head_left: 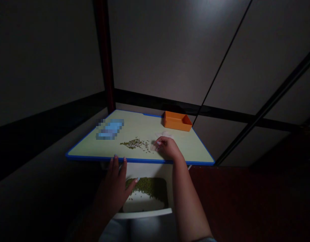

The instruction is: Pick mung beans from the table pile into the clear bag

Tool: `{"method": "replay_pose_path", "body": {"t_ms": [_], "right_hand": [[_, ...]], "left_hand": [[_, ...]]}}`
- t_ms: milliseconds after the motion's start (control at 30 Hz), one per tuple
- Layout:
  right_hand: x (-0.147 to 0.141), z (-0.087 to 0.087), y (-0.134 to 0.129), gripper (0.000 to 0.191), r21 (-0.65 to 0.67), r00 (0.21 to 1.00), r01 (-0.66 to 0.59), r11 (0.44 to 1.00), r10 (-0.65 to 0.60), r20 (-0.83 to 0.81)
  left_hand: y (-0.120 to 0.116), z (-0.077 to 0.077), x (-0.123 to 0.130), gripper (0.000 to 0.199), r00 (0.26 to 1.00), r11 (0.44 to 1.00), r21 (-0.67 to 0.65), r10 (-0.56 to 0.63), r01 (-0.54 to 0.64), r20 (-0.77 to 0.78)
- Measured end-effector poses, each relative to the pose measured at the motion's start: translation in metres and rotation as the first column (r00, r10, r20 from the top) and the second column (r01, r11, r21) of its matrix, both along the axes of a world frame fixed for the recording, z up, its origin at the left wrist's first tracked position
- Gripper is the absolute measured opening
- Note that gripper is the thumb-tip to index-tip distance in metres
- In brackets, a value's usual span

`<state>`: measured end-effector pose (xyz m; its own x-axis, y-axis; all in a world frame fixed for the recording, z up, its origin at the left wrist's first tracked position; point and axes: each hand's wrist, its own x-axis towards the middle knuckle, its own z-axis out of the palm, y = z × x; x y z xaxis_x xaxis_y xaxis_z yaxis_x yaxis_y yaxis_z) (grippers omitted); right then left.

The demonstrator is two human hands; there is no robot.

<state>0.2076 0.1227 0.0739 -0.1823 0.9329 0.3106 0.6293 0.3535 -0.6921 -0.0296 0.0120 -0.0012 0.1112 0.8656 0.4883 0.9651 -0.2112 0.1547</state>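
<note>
My right hand is over the table with its fingers pinched together. At the fingertips is a thin see-through piece that looks like a small clear plastic bag; the fingers hide part of it. Small green beans lie scattered just left of that hand, mixed with pale bits. My left hand is spread open, fingertips at the table's blue front edge and thumb over a white bin. More green beans cover much of the bin's floor.
The pale yellow table has a blue rim. An orange open box stands at its back right. A blurred-out blue item lies at the left. Grey panels rise behind, and a reddish floor shows at right.
</note>
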Motion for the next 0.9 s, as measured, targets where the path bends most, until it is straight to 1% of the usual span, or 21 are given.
{"method": "replay_pose_path", "body": {"t_ms": [200,267,400,467,600,733,900], "right_hand": [[0.004,0.001,-0.001,0.018,0.005,0.992,0.054,0.999,-0.054,0.111],[0.005,0.002,-0.002,0.018,-0.009,0.990,0.070,0.997,-0.069,0.125],[0.004,0.002,-0.004,0.015,-0.083,0.996,0.051,0.995,-0.045,0.070],[0.003,0.001,-0.004,0.015,-0.095,0.998,0.031,0.995,-0.027,0.049],[-0.001,0.001,-0.004,0.014,-0.059,0.998,0.031,0.998,-0.028,0.053],[-0.003,0.000,-0.003,0.014,-0.054,0.999,0.041,0.998,-0.039,0.037],[-0.008,0.001,-0.003,0.016,-0.040,1.000,0.000,0.999,0.000,0.014]], "left_hand": [[-0.002,0.004,0.000,0.079,1.000,1.000,-0.027,-0.013,0.013,-0.007],[-0.002,0.004,0.000,0.078,1.000,0.999,-0.037,-0.014,0.014,-0.005],[-0.001,0.003,0.000,0.079,1.000,0.999,-0.036,-0.008,0.008,0.006],[0.000,0.003,0.000,0.080,1.000,1.000,-0.031,-0.005,0.005,0.006],[0.000,0.001,0.000,0.079,1.000,1.000,-0.007,-0.005,0.005,-0.002],[0.000,0.000,0.001,0.079,1.000,1.000,0.006,-0.001,0.001,0.005],[-0.001,0.001,0.002,0.079,1.000,1.000,-0.012,-0.002,0.002,0.013]]}}
